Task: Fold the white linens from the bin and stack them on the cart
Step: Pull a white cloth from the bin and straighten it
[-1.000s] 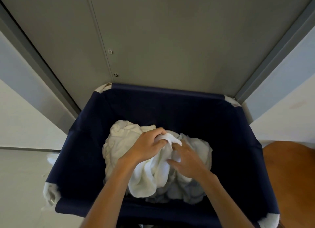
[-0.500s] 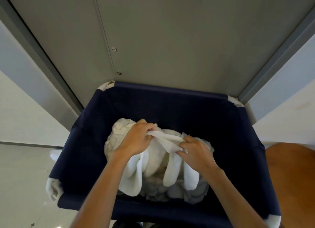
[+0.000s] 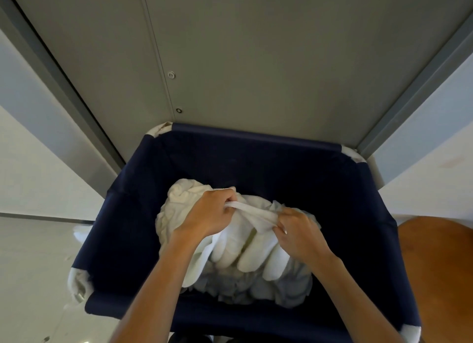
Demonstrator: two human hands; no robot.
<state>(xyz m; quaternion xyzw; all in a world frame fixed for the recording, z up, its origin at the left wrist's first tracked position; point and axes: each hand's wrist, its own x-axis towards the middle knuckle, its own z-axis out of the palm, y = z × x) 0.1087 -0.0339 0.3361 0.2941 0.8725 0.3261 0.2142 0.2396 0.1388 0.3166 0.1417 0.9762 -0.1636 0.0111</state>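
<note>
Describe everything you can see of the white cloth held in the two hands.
The cloth is white and soft, and looks like towelling. Its top edge is pulled into a taut band between the left hand, which grips one end, and the right hand, which pinches the other. Below the band it hangs in rounded, bunched folds over the pile of other linens inside the navy bin.
</note>
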